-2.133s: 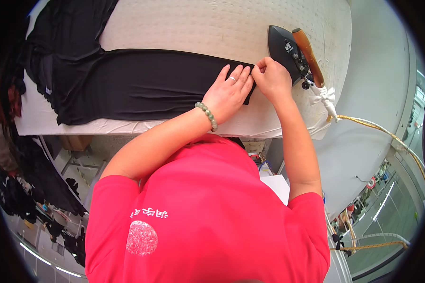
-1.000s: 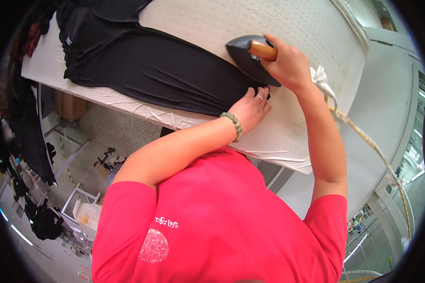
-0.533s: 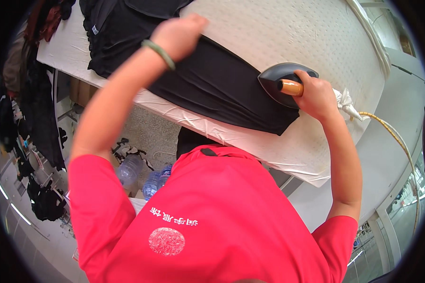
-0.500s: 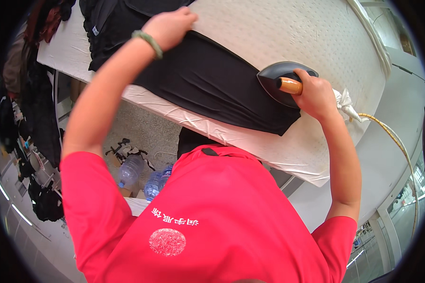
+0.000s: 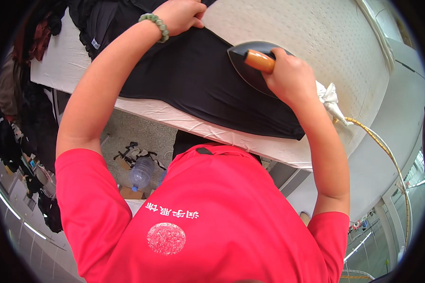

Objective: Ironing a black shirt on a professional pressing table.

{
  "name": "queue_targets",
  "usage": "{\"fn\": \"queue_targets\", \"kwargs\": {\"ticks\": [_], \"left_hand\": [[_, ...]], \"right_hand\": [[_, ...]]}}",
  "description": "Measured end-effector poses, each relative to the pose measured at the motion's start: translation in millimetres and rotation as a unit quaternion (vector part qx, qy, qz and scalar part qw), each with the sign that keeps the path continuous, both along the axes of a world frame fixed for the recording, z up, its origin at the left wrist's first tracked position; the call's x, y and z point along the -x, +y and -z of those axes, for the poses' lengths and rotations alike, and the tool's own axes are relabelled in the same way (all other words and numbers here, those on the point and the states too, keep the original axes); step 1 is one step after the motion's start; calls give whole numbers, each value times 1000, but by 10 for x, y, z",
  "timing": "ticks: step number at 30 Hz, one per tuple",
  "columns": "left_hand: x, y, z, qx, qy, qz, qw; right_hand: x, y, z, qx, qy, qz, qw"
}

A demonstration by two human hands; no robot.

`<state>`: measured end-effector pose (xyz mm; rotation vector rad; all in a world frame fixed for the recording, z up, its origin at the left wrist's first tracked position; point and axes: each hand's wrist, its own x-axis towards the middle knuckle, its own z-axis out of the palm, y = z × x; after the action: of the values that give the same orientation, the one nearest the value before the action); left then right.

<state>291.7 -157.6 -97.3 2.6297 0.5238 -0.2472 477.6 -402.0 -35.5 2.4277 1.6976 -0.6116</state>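
Black garment (image 5: 184, 78) lies across the near part of the white surface (image 5: 344, 61), its end toward the right. Over its far edge is an iron (image 5: 249, 78), handle (image 5: 259, 61) clamped in the fingers of the right hand (image 5: 293, 78). Farther left, the left hand (image 5: 179, 16) bends its fingers at that edge; whether they pinch, I cannot tell. Cloth kept taut and flat should press best.

From my end I've got a black garment (image 5: 189, 80) laid out left to right, slightly rumpled, and a dark iron (image 5: 245, 73) over its far edge, right of centre, nose pointing left.
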Motion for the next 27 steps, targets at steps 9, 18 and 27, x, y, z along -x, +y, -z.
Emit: {"fn": "queue_targets", "kwargs": {"ticks": [9, 18, 27], "left_hand": [[684, -89, -27, 55, -144, -139, 978], [2832, -490, -164, 57, -195, -521, 829], [3096, -455, 101, 79, -198, -349, 913]], "right_hand": [[540, 884, 13, 39, 17, 32, 999], [-531, 415, 19, 25, -2, 236, 971], [-447, -602, -136, -130, -71, 155, 977]]}}
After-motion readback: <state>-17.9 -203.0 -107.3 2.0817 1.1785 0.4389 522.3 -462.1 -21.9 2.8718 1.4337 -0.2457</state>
